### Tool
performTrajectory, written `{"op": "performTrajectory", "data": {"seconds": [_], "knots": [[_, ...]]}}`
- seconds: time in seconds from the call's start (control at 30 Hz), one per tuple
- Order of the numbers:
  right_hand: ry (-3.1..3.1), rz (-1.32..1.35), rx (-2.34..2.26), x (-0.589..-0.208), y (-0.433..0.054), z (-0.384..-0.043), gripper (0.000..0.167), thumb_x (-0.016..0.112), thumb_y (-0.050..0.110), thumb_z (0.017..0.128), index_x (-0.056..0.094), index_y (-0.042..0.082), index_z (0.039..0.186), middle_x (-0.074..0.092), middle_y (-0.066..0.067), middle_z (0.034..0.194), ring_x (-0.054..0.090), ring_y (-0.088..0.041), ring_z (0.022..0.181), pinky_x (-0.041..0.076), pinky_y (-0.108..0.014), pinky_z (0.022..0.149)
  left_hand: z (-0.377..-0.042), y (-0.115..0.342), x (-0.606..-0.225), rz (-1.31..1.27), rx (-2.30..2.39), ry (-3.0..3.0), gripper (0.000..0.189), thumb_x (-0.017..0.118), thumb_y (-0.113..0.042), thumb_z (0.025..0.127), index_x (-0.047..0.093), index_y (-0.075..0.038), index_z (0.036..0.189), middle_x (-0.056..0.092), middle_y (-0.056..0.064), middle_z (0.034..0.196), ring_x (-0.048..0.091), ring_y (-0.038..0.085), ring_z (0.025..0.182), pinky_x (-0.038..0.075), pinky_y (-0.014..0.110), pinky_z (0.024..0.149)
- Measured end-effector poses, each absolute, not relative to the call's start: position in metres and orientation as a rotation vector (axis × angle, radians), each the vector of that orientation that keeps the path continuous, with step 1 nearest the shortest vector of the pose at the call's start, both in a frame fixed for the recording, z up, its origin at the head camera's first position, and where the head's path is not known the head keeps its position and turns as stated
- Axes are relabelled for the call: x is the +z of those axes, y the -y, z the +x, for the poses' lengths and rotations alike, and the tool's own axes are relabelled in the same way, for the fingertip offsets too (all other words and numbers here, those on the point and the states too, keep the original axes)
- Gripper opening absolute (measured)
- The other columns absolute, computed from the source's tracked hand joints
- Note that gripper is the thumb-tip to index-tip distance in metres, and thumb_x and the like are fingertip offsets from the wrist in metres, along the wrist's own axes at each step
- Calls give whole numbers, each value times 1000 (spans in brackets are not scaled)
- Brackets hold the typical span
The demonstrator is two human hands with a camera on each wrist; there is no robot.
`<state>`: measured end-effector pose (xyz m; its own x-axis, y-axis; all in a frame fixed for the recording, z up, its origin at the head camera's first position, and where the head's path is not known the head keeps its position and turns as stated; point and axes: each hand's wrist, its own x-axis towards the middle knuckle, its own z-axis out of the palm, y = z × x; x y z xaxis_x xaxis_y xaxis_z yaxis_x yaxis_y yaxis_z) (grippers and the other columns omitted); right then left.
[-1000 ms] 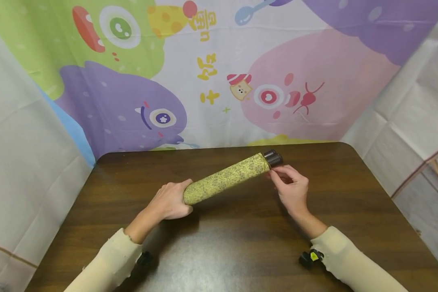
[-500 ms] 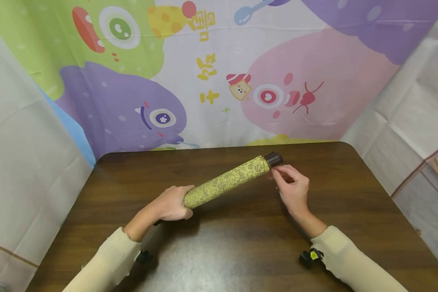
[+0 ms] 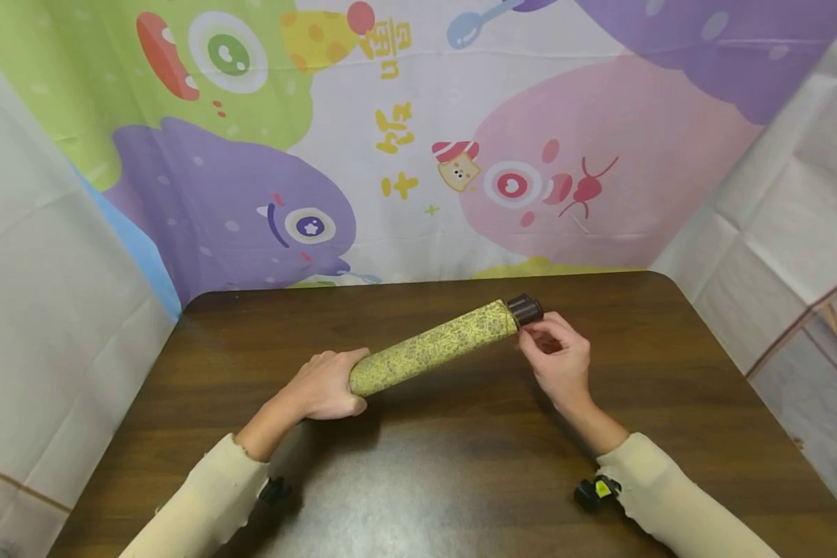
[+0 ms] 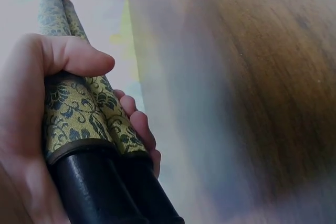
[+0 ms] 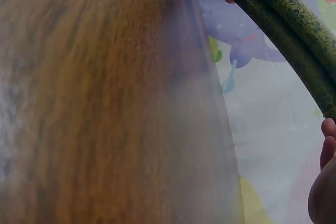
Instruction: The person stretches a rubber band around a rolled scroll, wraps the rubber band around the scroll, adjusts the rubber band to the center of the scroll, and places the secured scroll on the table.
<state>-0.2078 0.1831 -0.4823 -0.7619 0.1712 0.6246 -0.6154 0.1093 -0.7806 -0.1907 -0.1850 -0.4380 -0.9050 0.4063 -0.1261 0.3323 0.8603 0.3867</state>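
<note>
We see patterned twin rods [image 3: 432, 349] aslant, left hand [image 3: 326, 384] wrapped round their near left end, right hand [image 3: 559, 359] pinching their far right end

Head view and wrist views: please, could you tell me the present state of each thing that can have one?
Patterned double roll: rolled up, two rolls side by side, held slanted
Black ends: exposed, sticking out
Left hand: gripping the roll's near end
Right hand: fingers bent, pinching at its far end
Printed cloth: hanging, lightly creased
</note>
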Motion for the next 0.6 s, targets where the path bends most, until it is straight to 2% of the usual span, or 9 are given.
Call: {"op": "performTrajectory", "data": {"seconds": [0.13,0.2,0.43,0.6], "knots": [[1809,417,1738,-484,-183,-207,8,71,-21,90,75,-14,90,73,2,91,76,1,71,61,-13,66,-191,186,-438,571,513,-2867,67,79,-24,69,69,-12,134,74,6,95,61,20,75,46,36,61],[1815,416,1739,-484,-183,-207,11,71,-22,90,76,-13,91,73,3,90,77,0,71,61,-13,66,-192,187,-438,570,504,-2873,65,79,-25,68,70,-13,131,73,5,93,61,20,74,45,36,60],[1821,443,1724,-486,-183,-206,9,74,-22,89,77,-15,94,73,14,91,75,3,71,59,-12,65,-192,190,-439,537,479,-2883,72,78,-25,69,69,-11,139,73,6,94,59,21,72,44,36,59],[1799,468,1783,-486,-181,-205,8,74,-22,91,74,-18,98,70,12,94,74,2,70,61,-15,63,-192,190,-438,510,480,-2912,68,78,-24,68,69,-13,134,71,6,90,58,21,71,43,36,57]]}}
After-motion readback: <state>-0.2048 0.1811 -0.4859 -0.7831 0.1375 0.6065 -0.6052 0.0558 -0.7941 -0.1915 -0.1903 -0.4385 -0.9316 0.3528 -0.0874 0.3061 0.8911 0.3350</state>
